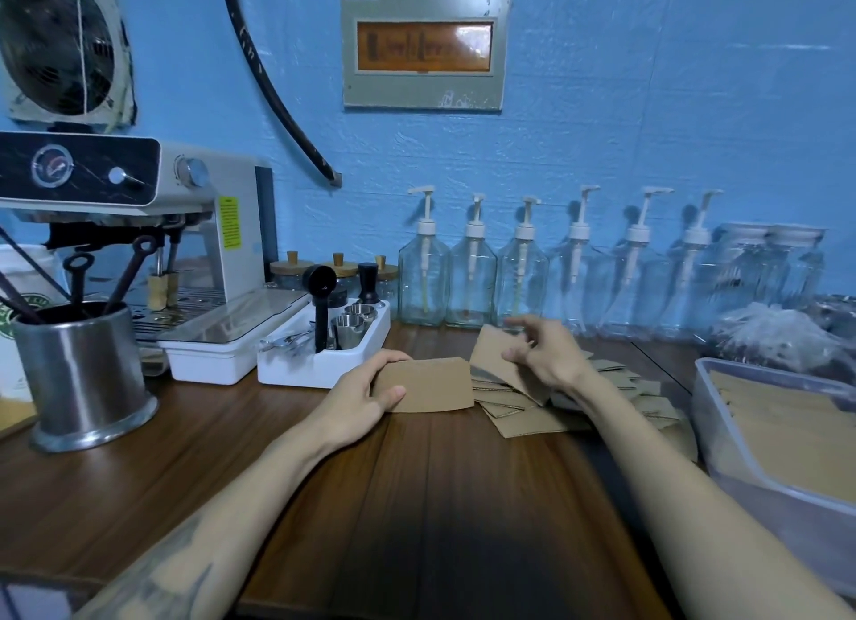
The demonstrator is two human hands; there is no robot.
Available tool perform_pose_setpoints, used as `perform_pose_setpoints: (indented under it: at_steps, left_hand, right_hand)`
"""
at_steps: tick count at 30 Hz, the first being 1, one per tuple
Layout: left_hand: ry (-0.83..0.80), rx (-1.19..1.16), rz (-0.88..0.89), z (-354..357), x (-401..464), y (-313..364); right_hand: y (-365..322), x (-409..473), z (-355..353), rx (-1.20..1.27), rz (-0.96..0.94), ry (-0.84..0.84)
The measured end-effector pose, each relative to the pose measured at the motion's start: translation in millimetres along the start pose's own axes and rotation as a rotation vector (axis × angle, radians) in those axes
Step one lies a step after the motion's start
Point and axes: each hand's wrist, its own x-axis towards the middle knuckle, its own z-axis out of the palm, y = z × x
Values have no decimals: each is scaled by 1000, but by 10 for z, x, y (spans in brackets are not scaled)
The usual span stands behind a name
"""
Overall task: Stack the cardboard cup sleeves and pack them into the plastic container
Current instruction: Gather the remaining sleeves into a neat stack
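On the wooden counter [417, 503] the left hand [366, 397] grips a flat stack of sleeves [428, 385], long axis running left-right, while the right hand [546, 355] pinches one tilted sleeve [498, 355] above the loose pile [532, 415], beside the plastic container [722, 434].

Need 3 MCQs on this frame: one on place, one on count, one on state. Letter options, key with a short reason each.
1. Where is the plastic container?
A. at the table's right edge
B. beside the steel cup
C. on the espresso machine

2. How many pump bottles stand along the wall?
A. three
B. six
C. nine

3. What is the left hand doing?
A. resting flat and empty
B. holding a stack of sleeves
C. turning a machine knob

Key: 1 A, it sits far right with sleeves already inside; 2 B, six white pumps show in a row; 3 B, thumb and fingers grip the stack while the right hand lifts a single sleeve.
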Motion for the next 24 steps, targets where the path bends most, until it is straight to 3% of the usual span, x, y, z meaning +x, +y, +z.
perform_pose_setpoints:
  at_steps: [4, 8, 11, 13, 17, 24]
  left_hand:
    - [3, 26, -17, -4, 0, 2]
    - [-20, 45, -46, -7, -2, 2]
    - [-38, 47, -49, 1, -12, 21]
    - [-47, 19, -59, 8, -20, 39]
    - [-54, 4, -68, 4, -37, 67]
    - [-61, 62, 4, 8, -48, 42]
  right_hand:
    - [-117, -153, -172, 290, 18, 106]
    - [-295, -351, -129, 691, 129, 0]
    - [-397, -405, 43, 775, 170, 20]
    - [-377, -403, 146, 591, 133, 64]
    - [-303, -426, 256, -7, 15, 84]
    - [-291, -514, 439, -403, -131, -49]
